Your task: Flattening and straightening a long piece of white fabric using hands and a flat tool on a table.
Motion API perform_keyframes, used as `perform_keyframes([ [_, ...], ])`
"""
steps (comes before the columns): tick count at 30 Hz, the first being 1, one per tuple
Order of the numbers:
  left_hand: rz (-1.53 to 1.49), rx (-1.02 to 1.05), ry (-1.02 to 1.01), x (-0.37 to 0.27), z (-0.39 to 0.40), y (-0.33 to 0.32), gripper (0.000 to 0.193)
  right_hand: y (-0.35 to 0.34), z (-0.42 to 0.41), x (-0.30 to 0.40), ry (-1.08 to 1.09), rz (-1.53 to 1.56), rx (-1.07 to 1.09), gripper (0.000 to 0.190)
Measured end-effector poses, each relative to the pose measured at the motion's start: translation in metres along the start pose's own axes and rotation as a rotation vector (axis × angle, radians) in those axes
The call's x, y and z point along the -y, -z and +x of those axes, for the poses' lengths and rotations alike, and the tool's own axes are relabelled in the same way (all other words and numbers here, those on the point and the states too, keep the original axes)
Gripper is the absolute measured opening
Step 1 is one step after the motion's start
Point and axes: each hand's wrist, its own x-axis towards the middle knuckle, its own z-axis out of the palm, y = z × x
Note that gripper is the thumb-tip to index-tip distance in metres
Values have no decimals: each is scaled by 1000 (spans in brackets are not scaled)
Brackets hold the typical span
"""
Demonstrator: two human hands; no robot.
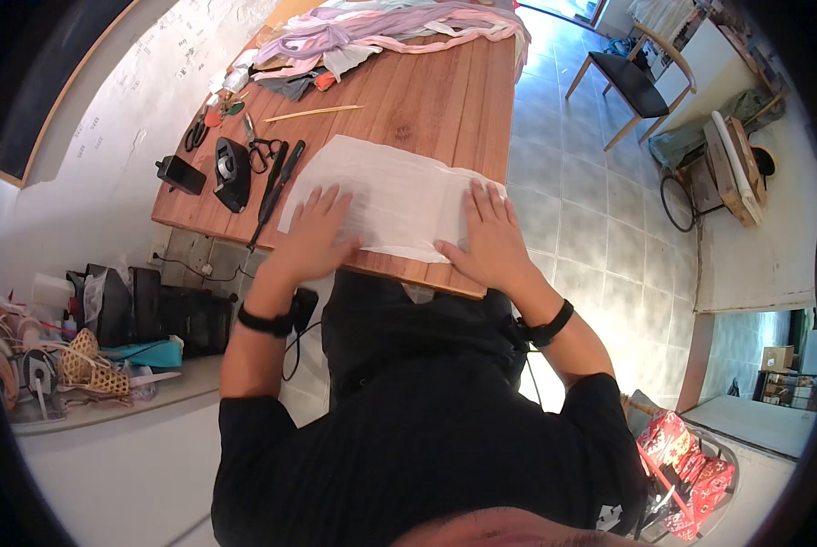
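Observation:
A thin, pale white sheet, perhaps fabric or tissue, (pixel 408 184) lies spread across the near end of a wooden table (pixel 442 102). My left hand (pixel 323 229) is over the sheet's left part, palm down with fingers apart, slightly blurred. On the right edge of the sheet rests my right hand (pixel 487 232), its fingers spread and its thumb pointing inward. Neither hand grips anything. Left of the sheet lie a black hair straightener (pixel 278 184), scissors (pixel 261 152) and a black tape dispenser (pixel 232 174).
Pastel fabric strips (pixel 381 31) are heaped at the table's far end. A thin wooden stick (pixel 312 113) lies nearer. A black box (pixel 181 175) and dark-handled scissors (pixel 196 133) are by the left edge. A chair (pixel 630 85) stands on the tiled floor to the right.

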Motion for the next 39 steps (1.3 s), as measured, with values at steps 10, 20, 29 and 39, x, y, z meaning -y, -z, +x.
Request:
perform_keyframes([
  [10,-24,3,-77,-9,9,-19,81,45,45,-23,-154,-46,201,68],
  [20,159,282,-156,18,77,22,83,46,68,-94,-73,519,102,21],
  [29,-655,517,-296,-100,56,43,60,132,63,-26,-317,1181,125,23],
  [39,-1868,58,-287,-149,22,-10,32,116,80,-18,-361,1327,-44,26],
])
